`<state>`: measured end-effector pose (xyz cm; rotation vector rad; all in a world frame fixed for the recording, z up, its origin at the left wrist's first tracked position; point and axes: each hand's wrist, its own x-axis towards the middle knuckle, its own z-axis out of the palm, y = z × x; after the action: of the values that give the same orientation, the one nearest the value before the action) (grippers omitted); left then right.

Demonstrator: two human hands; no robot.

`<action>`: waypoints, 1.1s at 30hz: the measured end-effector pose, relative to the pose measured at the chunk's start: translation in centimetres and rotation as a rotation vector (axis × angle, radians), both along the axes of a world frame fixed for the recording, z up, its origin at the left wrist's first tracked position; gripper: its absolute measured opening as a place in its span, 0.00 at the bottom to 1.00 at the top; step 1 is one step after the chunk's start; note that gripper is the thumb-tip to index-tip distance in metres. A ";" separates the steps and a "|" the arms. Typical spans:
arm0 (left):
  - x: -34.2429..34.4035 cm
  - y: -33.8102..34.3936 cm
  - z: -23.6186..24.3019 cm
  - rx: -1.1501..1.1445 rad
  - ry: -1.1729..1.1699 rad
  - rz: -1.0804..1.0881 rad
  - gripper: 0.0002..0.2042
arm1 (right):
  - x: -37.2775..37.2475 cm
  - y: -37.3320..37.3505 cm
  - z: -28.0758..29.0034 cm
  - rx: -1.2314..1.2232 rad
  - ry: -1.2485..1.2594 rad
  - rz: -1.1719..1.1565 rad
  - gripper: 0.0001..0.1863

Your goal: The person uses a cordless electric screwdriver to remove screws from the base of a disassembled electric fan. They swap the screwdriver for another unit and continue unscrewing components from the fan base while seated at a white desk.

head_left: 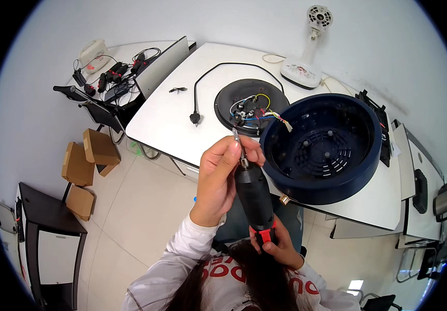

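Observation:
An electric screwdriver (253,192), black with red parts, is held upright in front of my body, its bit pointing toward the table. My left hand (217,179) pinches the metal bit (241,151) between thumb and fingers. Lower down, my right hand (280,243) is wrapped round the red and black handle end. Just beyond the bit lies a round black base (223,106) with several coloured wires and small parts on it. Right of it stands a deep, dark blue round housing (319,189) with a slotted bottom, its near rim close to the table's front edge.
A black power cord with plug (195,118) curves over the white table (166,124). A small black cable (178,90) lies farther left. At the back stands a white fan-like appliance (301,72). A black case (381,124) sits behind the housing. Cardboard boxes (78,165) are on the floor at left.

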<state>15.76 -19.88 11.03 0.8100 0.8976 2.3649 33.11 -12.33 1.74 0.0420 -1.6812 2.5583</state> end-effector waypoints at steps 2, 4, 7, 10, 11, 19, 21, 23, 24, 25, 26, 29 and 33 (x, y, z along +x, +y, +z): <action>-0.5 -0.1 -0.7 0.069 -0.011 0.039 0.13 | 0.0 0.0 -0.8 0.110 0.004 -0.053 0.35; -2.6 -1.1 0.2 0.363 -0.240 -0.015 0.09 | 0.2 -0.2 -1.9 0.281 0.012 -0.135 0.36; -4.1 -3.0 2.0 0.375 -0.025 0.344 0.09 | 1.3 -0.2 -2.8 0.231 -0.007 -0.131 0.36; -3.1 -3.4 2.1 0.252 0.082 0.399 0.10 | 1.3 0.5 -1.7 0.007 0.019 -0.073 0.37; -2.4 -3.3 1.9 0.187 0.085 0.377 0.10 | 1.1 0.4 -1.4 -0.038 0.030 -0.083 0.36; -1.9 -2.4 0.1 -0.020 0.014 0.116 0.09 | 0.5 0.4 -0.8 -0.117 0.081 -0.178 0.28; -1.3 -1.6 0.2 -0.058 -0.028 0.196 0.09 | 0.5 0.1 -0.7 -0.110 0.077 -0.206 0.29; -1.3 -1.2 -0.2 -0.125 -0.024 0.202 0.09 | 0.3 0.0 -0.7 -0.058 0.079 -0.245 0.29; -1.6 -1.2 -0.6 -0.172 0.001 0.164 0.09 | 0.1 -0.1 -0.7 -0.008 0.082 -0.272 0.30; -1.8 -1.1 -1.2 -0.218 0.026 0.125 0.09 | 0.0 -0.1 -0.8 0.042 0.085 -0.299 0.30; -1.5 -0.6 -1.7 -0.309 0.067 0.147 0.11 | 0.0 -0.1 -0.8 0.097 0.086 -0.340 0.32; -0.1 -0.1 -3.1 -0.346 0.127 0.002 0.22 | -0.6 -0.1 -0.8 0.154 0.084 -0.408 0.38; 0.9 0.9 -4.6 -0.271 0.066 -0.129 0.25 | -0.8 -0.1 -0.4 0.013 -0.011 -0.410 0.40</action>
<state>16.61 -18.99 6.46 0.8125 1.1280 2.0597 32.33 -12.38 1.34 -0.2850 -1.5206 2.2451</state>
